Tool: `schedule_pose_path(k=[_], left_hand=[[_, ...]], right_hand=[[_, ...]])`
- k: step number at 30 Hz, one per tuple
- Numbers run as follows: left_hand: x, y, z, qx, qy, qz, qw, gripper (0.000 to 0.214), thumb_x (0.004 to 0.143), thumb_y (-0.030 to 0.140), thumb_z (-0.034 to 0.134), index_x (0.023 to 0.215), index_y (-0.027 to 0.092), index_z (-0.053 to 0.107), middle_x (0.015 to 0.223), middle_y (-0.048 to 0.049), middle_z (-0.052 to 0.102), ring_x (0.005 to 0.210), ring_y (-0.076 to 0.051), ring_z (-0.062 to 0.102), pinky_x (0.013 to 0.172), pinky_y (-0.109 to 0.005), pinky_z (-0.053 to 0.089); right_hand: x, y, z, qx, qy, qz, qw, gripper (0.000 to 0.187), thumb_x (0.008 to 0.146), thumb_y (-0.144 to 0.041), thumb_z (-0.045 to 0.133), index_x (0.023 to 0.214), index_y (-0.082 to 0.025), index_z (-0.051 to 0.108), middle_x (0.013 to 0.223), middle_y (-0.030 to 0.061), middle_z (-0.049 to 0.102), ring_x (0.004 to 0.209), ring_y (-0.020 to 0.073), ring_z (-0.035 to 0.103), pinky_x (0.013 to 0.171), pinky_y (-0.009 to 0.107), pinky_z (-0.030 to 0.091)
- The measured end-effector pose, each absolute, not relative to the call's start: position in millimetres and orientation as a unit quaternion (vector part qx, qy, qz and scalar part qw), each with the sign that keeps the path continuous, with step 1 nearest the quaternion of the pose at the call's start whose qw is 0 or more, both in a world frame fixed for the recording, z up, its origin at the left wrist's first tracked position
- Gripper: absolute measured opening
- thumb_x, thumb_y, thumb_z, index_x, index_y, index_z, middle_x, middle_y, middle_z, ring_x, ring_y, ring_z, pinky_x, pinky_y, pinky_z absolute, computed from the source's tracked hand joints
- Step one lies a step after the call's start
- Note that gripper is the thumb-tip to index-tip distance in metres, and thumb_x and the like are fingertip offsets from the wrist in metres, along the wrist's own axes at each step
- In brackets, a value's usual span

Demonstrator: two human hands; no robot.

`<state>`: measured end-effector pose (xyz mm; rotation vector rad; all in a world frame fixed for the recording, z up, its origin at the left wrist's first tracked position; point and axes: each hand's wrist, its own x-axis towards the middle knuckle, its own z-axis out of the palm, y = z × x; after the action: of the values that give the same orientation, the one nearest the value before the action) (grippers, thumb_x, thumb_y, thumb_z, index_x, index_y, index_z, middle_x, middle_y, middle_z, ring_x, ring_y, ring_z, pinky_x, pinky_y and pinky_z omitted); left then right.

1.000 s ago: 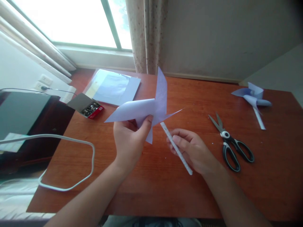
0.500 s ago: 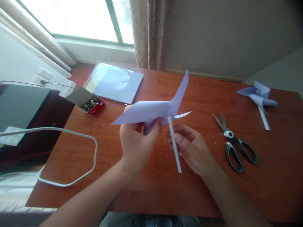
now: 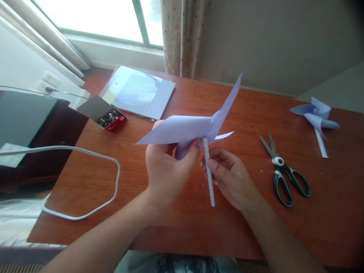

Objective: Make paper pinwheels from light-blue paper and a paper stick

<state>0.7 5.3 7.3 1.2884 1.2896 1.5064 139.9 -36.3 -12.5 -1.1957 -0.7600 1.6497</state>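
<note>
the stick (image 3: 209, 185) has swung toward twelve o'clock, its top now by the pinwheel (image 3: 187, 129) my left hand (image 3: 167, 167) pinches, and if my right hand (image 3: 230, 176), gripping the stick, pushes too hard, the pinwheel could crumple.

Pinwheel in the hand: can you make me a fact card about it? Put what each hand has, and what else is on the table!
Left hand: pinching the pinwheel
Right hand: holding the stick between thumb and fingers
Stick's top end: at the pinwheel; can't tell if joined
Scissors: on the table, right of the right hand, blades apart
Second pinwheel: far right of the table
Box: on the left, lid up, shiny bits inside
Papers: beyond the box, near the window
</note>
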Motion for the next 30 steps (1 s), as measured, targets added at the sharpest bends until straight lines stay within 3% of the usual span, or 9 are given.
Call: schedule_pose_path(k=[7, 14, 30], left_hand=[[0, 5, 6, 0.500, 0.502, 0.584, 0.395, 0.029, 0.072, 0.010, 0.080, 0.089, 0.019, 0.058, 0.085, 0.0005, 0.064, 0.079, -0.015, 0.068, 0.072, -0.025, 0.056], [1, 4, 11, 0.484, 0.514, 0.581, 0.406, 0.028, 0.070, 0.012, 0.081, 0.091, 0.018, 0.062, 0.085, -0.0005, 0.068, 0.078, -0.015, 0.069, 0.071, -0.024, 0.058], [3, 0, 13, 0.482, 0.464, 0.568, 0.479, 0.022, 0.076, 0.014, 0.078, 0.096, 0.018, 0.069, 0.094, -0.0048, 0.076, 0.088, -0.019, 0.073, 0.080, -0.029, 0.061]], right_hand=[[140, -38, -17, -0.479, -0.354, 0.644, 0.480, 0.023, 0.080, -0.039, 0.080, 0.088, -0.021, 0.067, 0.073, -0.0023, 0.060, 0.055, 0.0096, 0.049, 0.046, 0.020, 0.043], [137, -39, -9, -0.537, -0.539, 0.425, 0.489, 0.005, 0.087, -0.024, 0.069, 0.084, -0.023, 0.065, 0.081, 0.0021, 0.067, 0.073, 0.0164, 0.063, 0.063, 0.028, 0.054], [143, -42, -2, -0.573, -0.630, 0.244, 0.464, 0.011, 0.087, -0.012, 0.068, 0.086, -0.022, 0.064, 0.081, 0.0006, 0.066, 0.069, 0.0149, 0.060, 0.063, 0.029, 0.049]])
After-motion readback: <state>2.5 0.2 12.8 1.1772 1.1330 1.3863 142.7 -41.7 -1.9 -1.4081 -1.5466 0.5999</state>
